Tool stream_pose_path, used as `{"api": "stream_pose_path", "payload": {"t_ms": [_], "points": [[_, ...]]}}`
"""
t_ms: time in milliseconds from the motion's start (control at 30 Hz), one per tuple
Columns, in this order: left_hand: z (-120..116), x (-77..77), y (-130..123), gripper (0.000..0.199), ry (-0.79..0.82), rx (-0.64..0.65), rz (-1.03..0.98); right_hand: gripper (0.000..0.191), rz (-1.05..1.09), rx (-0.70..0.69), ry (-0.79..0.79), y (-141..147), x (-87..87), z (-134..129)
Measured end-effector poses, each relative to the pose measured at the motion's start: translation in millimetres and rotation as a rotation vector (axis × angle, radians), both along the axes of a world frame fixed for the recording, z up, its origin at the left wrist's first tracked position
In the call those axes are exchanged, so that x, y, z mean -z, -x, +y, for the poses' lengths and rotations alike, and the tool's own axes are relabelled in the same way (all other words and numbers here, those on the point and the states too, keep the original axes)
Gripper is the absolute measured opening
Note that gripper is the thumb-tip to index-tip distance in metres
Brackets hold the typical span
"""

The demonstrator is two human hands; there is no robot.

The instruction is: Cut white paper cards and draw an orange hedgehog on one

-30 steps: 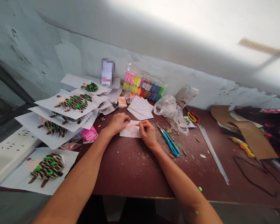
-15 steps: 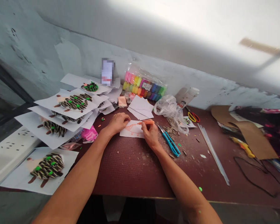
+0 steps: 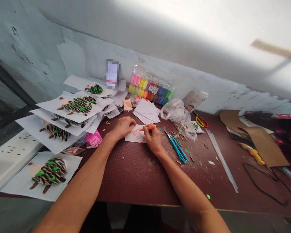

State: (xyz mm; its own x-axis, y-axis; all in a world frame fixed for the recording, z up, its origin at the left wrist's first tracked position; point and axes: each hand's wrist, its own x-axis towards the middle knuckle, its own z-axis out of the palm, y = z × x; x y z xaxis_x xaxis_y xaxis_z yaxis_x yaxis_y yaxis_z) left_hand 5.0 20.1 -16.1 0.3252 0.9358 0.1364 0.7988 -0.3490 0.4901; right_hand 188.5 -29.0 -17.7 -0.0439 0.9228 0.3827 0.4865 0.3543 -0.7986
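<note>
Orange felt-tip pen (image 3: pixel 148 128), pinched between thumb and fingers of the right hand (image 3: pixel 153 139), its tip at the top edge of an orange line drawing of an animal on a small white paper sheet (image 3: pixel 129 137). Left hand (image 3: pixel 123 127): laid over the sheet's left edge, fingers (image 3: pixel 132 122) loosely curved, pressing it to the dark red tabletop (image 3: pixel 133 174). Sheet lies between both hands, touching each.

Risks: the sheet looks loose and pinned by one hand only, so easing that pressure could let it skid under the pen and throw the line off. Crumbs scattered on the tabletop could tilt the paper or catch the tip. Blue-handled snips (image 3: pixel 176 149), just right of the right hand, could be knocked by a wrist shift.

Also present: sunflower seed shells (image 3: pixel 178 134), clear plastic bag (image 3: pixel 176 118), packet of coloured modelling clay (image 3: pixel 150 87) at far edge, and, to the left, stacked sheets of seed-shell hedgehog collages (image 3: pixel 77 105).
</note>
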Motion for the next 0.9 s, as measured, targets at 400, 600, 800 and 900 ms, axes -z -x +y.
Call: {"api": "stream_pose_path", "payload": {"t_ms": [400,600,800,900], "points": [[-0.5,0.0,-0.4,0.027,-0.002,-0.001,-0.002,0.027,-0.034,-0.015,0.006,-1.7,2.5,0.3],[-0.6,-0.2,-0.8,0.027,-0.009,0.001,0.005,0.027,-0.037,-0.026,-0.018,-2.0,4.6,1.7],[-1.1,-1.6,-1.0,0.026,0.002,-0.007,0.010,0.027,-0.047,-0.004,-0.041,-2.2,5.6,2.1],[-1.3,-2.8,-1.2,0.026,0.004,-0.004,0.017,0.028,-0.053,0.002,-0.048,-2.4,5.2,2.0]]}}
